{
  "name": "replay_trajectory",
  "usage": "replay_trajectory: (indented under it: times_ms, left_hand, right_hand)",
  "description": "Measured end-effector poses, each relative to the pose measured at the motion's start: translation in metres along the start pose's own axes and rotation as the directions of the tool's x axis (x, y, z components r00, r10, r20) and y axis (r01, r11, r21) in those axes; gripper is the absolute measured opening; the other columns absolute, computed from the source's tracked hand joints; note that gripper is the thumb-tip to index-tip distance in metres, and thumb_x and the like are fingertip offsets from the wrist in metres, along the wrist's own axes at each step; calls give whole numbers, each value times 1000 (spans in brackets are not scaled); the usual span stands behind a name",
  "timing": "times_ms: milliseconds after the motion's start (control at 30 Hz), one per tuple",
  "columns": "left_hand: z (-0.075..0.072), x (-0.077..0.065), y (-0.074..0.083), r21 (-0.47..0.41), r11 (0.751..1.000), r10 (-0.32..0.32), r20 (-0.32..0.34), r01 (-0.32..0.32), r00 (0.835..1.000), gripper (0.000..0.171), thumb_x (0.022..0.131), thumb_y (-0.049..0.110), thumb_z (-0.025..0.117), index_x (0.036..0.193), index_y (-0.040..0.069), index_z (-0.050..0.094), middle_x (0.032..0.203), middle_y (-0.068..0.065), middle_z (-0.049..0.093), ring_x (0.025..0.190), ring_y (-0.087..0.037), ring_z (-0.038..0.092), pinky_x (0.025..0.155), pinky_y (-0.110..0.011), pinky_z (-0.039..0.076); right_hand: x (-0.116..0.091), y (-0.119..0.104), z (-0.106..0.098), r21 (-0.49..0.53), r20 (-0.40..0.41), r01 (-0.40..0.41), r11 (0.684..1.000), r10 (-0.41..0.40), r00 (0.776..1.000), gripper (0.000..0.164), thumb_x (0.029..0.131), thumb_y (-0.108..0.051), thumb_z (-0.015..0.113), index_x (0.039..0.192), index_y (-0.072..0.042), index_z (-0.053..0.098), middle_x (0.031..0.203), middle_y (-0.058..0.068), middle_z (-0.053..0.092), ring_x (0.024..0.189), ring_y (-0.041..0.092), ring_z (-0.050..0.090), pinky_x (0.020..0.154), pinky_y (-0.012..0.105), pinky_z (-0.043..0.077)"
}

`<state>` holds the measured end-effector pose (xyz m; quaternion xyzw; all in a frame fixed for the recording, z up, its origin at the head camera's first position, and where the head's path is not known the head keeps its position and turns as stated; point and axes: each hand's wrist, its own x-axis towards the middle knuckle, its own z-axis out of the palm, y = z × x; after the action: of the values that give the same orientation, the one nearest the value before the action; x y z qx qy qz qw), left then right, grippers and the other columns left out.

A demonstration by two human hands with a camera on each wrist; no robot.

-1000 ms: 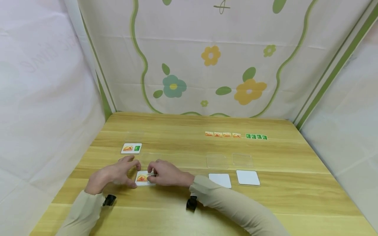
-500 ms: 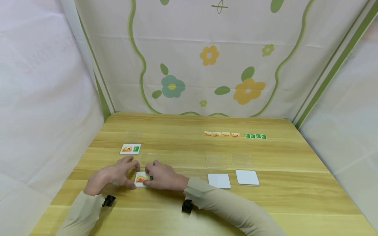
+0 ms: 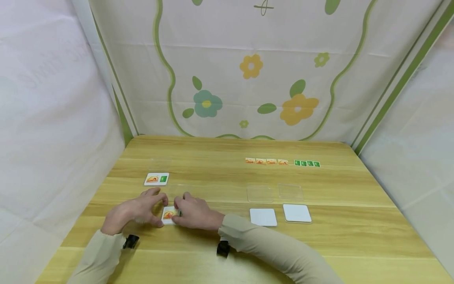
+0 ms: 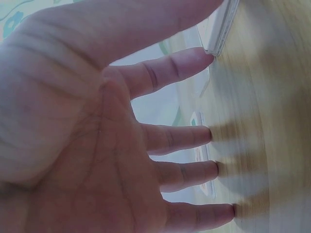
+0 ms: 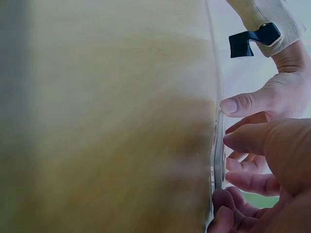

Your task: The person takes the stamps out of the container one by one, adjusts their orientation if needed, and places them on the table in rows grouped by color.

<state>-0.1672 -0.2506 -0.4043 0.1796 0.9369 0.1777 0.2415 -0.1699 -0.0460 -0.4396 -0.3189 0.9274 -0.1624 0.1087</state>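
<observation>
A white card (image 3: 166,219) in a clear plastic case lies on the table between both hands in the head view. An orange picture shows on its face, and a green picture piece (image 3: 181,213) is mostly covered by my right hand (image 3: 198,213). My left hand (image 3: 136,211) holds the case at its left end, thumb at the near corner and index finger at the far one; the other fingers stand spread on the table (image 4: 272,160). The right thumb and a finger press on the card's face in the right wrist view, with curled fingers at the case edge (image 5: 219,160).
Behind the left hand lies a finished-looking card (image 3: 157,179) with orange and green pictures. Two blank white cards (image 3: 263,217) lie at the right, with clear covers (image 3: 260,194) behind them. Rows of orange pieces (image 3: 266,161) and green pieces (image 3: 307,163) lie farther back.
My right hand has shifted slightly left and nearer, from the green piece onto the card, its thumb now over the middle. The left hand has stayed at the card's left end.
</observation>
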Motion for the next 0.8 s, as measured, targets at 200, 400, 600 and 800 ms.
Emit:
replay_trajectory:
  times_ms: [200,400,600,800]
  left_hand:
    - [0,0,1,2,1000,-4,-3,4,1000,44,76,35,84,106,24,52,153,-34,20,136,-62,21,91,-72,40]
    - [-1,0,2,2,1000,-1,-2,1,1000,45,76,35,84,106,23,52,153,-35,19,136,-63,20,90,-72,39]
    - [1,1,1,-8,1000,-16,-6,16,1000,44,76,34,84,105,24,53,154,-35,19,137,-62,20,93,-73,37]
    - [1,1,0,-6,1000,-8,-8,8,1000,45,75,35,84,106,24,53,154,-34,19,137,-62,20,93,-73,37]
  right_hand:
    - [1,-2,0,-19,0,-20,1000,20,1000,25,92,-43,66,101,-20,59,89,-5,49,64,6,47,50,21,39]
    - [3,-5,-1,-8,7,-45,999,45,999,26,90,-41,69,101,-19,61,90,-5,51,68,6,47,52,21,40]
    - [4,-7,-3,11,14,-59,998,59,998,26,89,-37,72,104,-19,62,90,-6,52,73,6,47,53,20,41]
    - [6,-6,-1,28,-2,-52,998,52,999,21,88,-33,72,100,-20,61,89,-7,52,75,5,47,55,20,41]
